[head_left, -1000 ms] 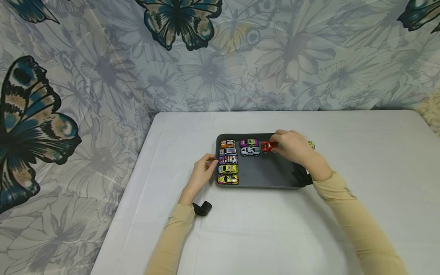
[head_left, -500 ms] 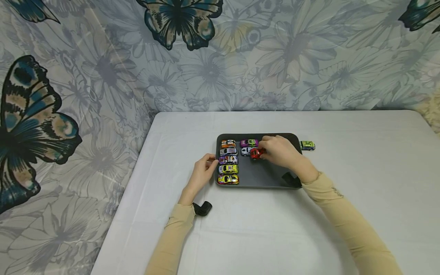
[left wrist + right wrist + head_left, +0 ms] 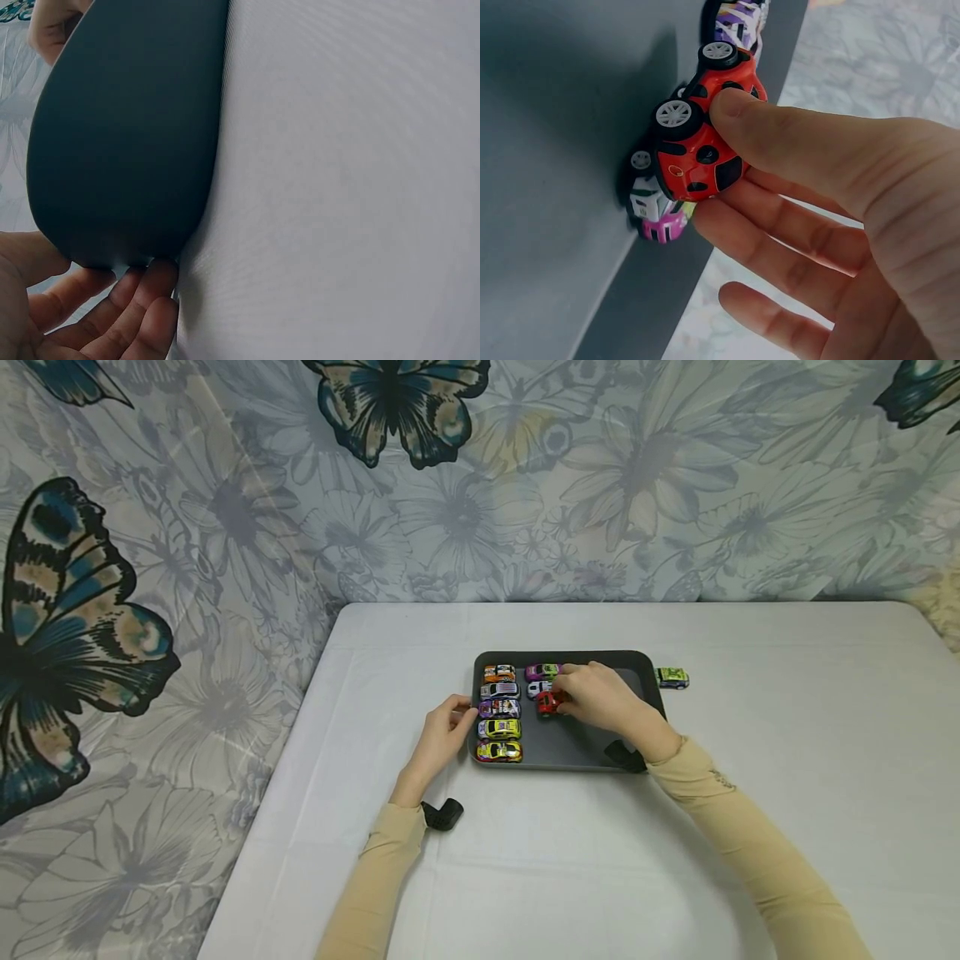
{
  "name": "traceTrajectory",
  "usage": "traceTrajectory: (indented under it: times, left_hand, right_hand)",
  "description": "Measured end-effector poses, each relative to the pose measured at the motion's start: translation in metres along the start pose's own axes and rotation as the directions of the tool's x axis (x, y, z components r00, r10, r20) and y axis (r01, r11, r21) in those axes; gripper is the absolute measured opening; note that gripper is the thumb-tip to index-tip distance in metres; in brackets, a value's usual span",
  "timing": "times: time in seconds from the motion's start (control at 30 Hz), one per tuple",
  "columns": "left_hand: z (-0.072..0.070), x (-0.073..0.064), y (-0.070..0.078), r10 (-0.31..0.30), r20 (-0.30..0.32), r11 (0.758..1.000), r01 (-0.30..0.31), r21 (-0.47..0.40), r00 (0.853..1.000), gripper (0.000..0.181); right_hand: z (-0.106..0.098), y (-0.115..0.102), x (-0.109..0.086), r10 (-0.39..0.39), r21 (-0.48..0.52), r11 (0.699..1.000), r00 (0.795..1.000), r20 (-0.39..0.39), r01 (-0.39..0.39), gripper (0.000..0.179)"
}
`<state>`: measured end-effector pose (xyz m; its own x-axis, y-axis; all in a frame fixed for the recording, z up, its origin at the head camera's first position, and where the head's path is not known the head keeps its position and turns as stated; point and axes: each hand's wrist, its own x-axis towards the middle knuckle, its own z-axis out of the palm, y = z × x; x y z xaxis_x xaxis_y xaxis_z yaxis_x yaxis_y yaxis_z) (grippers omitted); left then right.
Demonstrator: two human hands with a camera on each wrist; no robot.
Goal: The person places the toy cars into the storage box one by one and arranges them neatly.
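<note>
My right hand [image 3: 603, 697] pinches a red toy car [image 3: 705, 142] between thumb and fingers, wheels toward the camera in the right wrist view. The car is over the grey tray [image 3: 577, 743], just in front of a white toy car [image 3: 536, 690], partly hidden by my fingers. Behind that is a purple-and-green toy car [image 3: 542, 672]. At the tray's left end, my left hand [image 3: 438, 739] holds the rim; in the left wrist view, thumb and bent fingers [image 3: 154, 281] meet the tray's outer wall [image 3: 127, 150].
Several toy cars [image 3: 498, 729] stand in a column along the tray's left side. A green toy car [image 3: 672, 677] sits on the white table [image 3: 787, 735], just outside the tray's right edge. A butterfly-patterned cloth [image 3: 637, 485] hangs behind the table.
My right hand has carried the red car leftward and nearer to me, from beside the white car to just in front of it. The left hand stays on the tray's edge.
</note>
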<state>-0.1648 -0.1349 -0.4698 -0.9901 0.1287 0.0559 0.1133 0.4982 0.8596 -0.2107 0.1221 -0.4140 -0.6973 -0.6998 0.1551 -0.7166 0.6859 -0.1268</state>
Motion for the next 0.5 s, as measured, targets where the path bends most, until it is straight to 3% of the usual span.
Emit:
traceTrajectory:
  times: [0.5]
  left_hand:
    - [0.0002, 0.0001, 0.0001, -0.004, 0.002, 1.0, 0.004, 0.001, 1.0, 0.026]
  right_hand:
    - [0.0007, -0.0062, 0.0071, -0.006, 0.007, 1.0, 0.999, 0.053, 0.006, 0.018]
